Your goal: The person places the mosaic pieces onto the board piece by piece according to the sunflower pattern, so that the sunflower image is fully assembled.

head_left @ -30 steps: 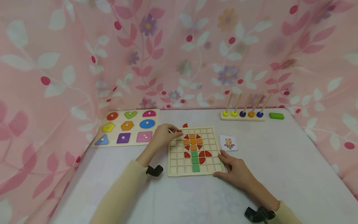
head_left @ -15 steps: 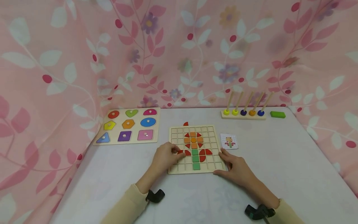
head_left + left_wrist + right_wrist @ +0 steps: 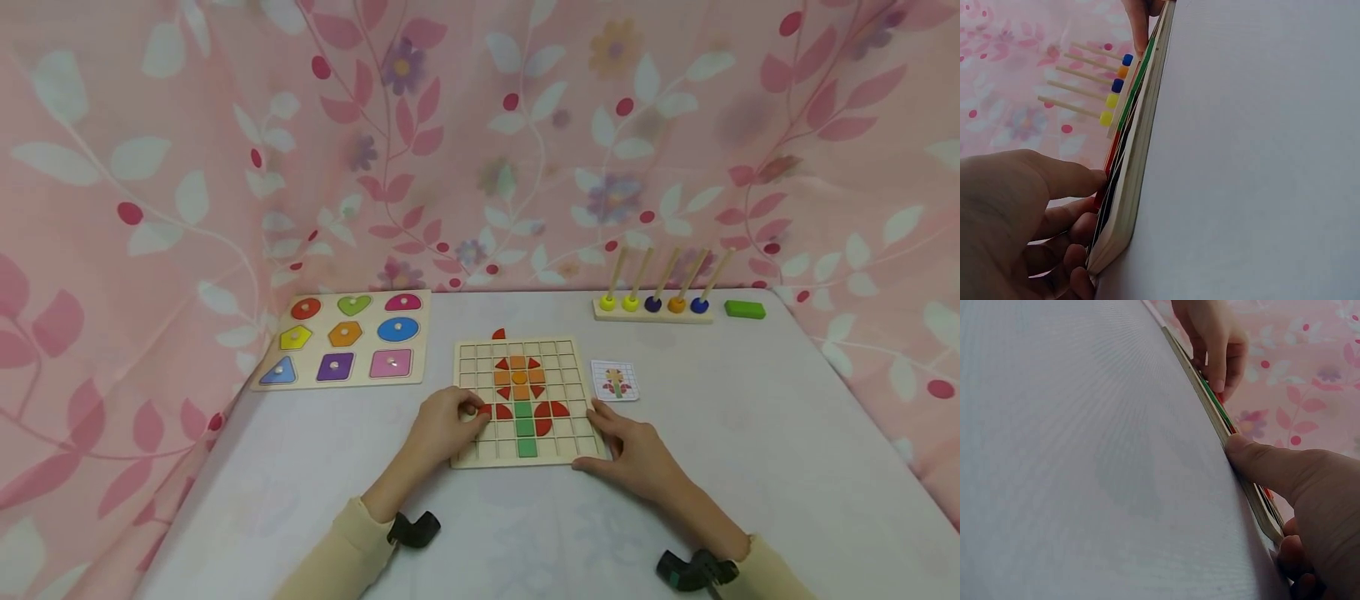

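A wooden grid board lies on the table, with red, orange and green pieces forming a flower. My left hand is over the board's left part and pinches a red quarter-circle piece between thumb and finger. Beside that piece, another red quarter circle sits in a cell left of the green squares. My right hand rests at the board's lower right corner, thumb on the near edge and fingers along the right edge. Some fingertips of both hands are hidden.
Behind the board lies one loose red quarter circle. A small pattern card is to its right. A knobbed shape puzzle lies back left. A peg stand with coloured beads and a green block stand back right.
My left hand has come from the board's upper left towards its lower left, carrying the red quarter circle down to the cells. The right hand stays at the corner.
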`<action>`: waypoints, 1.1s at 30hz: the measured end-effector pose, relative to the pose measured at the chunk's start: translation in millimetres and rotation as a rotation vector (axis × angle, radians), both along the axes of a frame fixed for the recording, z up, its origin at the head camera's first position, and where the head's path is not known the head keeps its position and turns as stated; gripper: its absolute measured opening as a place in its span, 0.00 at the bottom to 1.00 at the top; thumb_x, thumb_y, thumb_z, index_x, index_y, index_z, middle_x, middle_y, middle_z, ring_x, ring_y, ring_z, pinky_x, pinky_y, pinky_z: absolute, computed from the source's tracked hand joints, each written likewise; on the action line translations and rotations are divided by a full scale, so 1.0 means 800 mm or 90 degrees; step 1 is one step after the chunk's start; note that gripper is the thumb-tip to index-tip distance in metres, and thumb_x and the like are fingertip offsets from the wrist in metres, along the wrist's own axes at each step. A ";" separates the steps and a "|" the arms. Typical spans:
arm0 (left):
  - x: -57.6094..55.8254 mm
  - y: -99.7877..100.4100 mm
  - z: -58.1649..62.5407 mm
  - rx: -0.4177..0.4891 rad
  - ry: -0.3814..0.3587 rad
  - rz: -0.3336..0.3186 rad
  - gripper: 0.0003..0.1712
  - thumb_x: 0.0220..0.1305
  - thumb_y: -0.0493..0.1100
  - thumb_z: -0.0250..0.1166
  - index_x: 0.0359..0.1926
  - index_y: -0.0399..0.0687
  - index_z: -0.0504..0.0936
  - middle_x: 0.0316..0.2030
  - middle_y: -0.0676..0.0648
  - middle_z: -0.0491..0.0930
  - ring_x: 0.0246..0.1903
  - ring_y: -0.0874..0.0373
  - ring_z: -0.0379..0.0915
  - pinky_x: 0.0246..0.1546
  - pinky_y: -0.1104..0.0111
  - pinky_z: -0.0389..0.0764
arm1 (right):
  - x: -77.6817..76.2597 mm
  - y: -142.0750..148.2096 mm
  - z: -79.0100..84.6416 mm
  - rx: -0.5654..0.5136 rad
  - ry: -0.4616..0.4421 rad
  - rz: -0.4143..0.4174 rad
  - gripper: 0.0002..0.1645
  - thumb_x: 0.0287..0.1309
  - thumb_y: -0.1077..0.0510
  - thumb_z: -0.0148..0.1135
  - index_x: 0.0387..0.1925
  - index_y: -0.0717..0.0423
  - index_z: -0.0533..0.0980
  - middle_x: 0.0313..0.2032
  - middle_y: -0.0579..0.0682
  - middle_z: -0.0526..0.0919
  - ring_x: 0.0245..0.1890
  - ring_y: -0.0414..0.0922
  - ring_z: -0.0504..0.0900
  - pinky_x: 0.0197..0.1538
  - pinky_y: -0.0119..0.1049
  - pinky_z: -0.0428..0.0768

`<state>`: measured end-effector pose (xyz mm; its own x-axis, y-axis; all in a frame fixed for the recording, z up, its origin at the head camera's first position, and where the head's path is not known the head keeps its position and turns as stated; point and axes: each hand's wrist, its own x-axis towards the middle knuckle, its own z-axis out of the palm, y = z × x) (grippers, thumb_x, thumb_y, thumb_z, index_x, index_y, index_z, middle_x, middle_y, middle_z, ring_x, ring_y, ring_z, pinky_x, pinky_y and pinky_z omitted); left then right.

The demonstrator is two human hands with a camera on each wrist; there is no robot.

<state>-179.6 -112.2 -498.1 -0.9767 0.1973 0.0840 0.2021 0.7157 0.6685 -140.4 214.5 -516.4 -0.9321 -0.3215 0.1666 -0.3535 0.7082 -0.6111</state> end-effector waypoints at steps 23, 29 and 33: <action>-0.004 -0.001 -0.004 -0.018 0.016 -0.026 0.09 0.65 0.48 0.76 0.42 0.51 0.90 0.32 0.55 0.81 0.36 0.60 0.71 0.37 0.65 0.74 | -0.001 -0.001 0.000 0.007 0.005 -0.006 0.53 0.50 0.36 0.83 0.67 0.66 0.78 0.71 0.61 0.75 0.69 0.59 0.76 0.53 0.46 0.84; -0.003 -0.002 0.002 -0.006 -0.006 -0.032 0.13 0.64 0.49 0.77 0.46 0.50 0.89 0.32 0.55 0.78 0.35 0.59 0.70 0.37 0.66 0.73 | 0.000 -0.002 0.001 0.003 -0.002 -0.006 0.53 0.50 0.36 0.83 0.67 0.67 0.77 0.71 0.62 0.75 0.70 0.59 0.74 0.59 0.53 0.82; -0.010 0.000 0.013 0.015 -0.036 -0.015 0.15 0.64 0.50 0.77 0.47 0.49 0.88 0.33 0.54 0.79 0.34 0.59 0.73 0.37 0.65 0.75 | 0.000 -0.001 0.002 0.006 0.002 -0.004 0.54 0.50 0.36 0.83 0.67 0.67 0.77 0.72 0.62 0.74 0.70 0.60 0.74 0.58 0.53 0.82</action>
<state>-187.9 -112.5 -487.9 -0.9750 0.2196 0.0335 0.1805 0.6952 0.6958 -140.4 213.4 -515.1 -0.9338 -0.3168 0.1666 -0.3506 0.7162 -0.6034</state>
